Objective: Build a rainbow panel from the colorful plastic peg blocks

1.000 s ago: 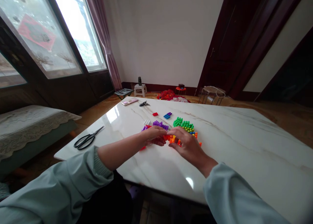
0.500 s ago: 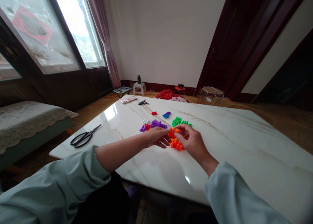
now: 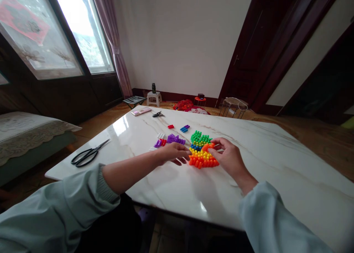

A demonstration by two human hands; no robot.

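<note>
A flat cluster of joined plastic pegs (image 3: 201,151) lies on the white marble table (image 3: 271,164), green at the far end, then blue, yellow and orange-red nearest me. My right hand (image 3: 229,159) rests at its right edge, with thumb and fingers pinched on an orange peg at the cluster's side. My left hand (image 3: 174,152) lies curled on the table against the cluster's left edge, fingertips touching it. Loose purple, red and white pegs (image 3: 168,139) lie just beyond my left hand.
Black scissors (image 3: 87,156) lie near the table's left edge. A red peg (image 3: 170,126) and blue pegs (image 3: 184,128) lie farther back, with a pink phone (image 3: 141,111) and keys (image 3: 157,114) at the far edge. A couch stands left; stools and toys sit on the floor beyond.
My right hand has moved off the top of the cluster to its right side, uncovering the yellow and orange rows. My left hand has stayed beside the cluster. The view has shifted slightly.
</note>
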